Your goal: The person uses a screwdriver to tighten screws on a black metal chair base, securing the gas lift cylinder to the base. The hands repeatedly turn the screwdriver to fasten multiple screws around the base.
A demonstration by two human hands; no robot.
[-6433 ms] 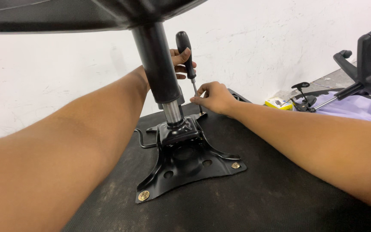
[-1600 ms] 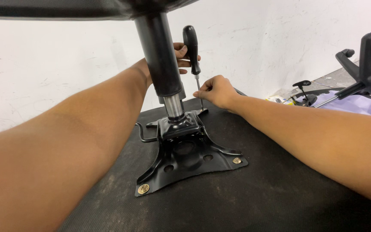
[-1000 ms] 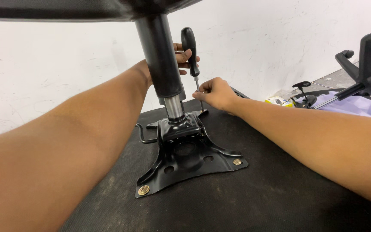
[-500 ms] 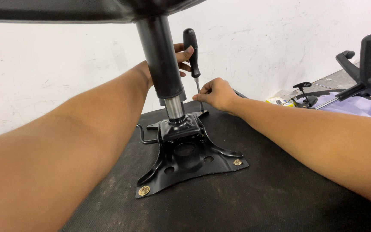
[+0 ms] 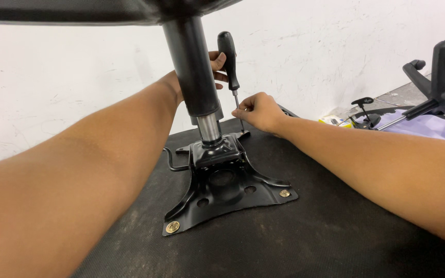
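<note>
Compared with the view half a second back, the screwdriver (image 5: 230,64) has hardly shifted: its black handle leans a touch differently beside the black column (image 5: 194,67), while its tip stays planted at the far corner of the black mounting plate (image 5: 222,188). That small wobble with no change of place reads, to my judgement, as turning a screw at that corner rather than moving on to another one. The left hand (image 5: 216,64) is mostly hidden behind the column, its grip closed around the screwdriver handle, with only fingertips showing at the column's right. The right hand (image 5: 261,110), just right of the column's base, has its fingers pinched shut on the thin metal shaft, steadying it near the tip. The plate sits at the foot of the column on the dark underside of a seat (image 5: 336,231), and two brass-coloured screws show in it, one (image 5: 172,226) at the near left corner and one (image 5: 284,193) at the near right. No container is in view; nothing here holds loose parts. Far right of the column, chair parts (image 5: 439,77) lie by the white wall.
</note>
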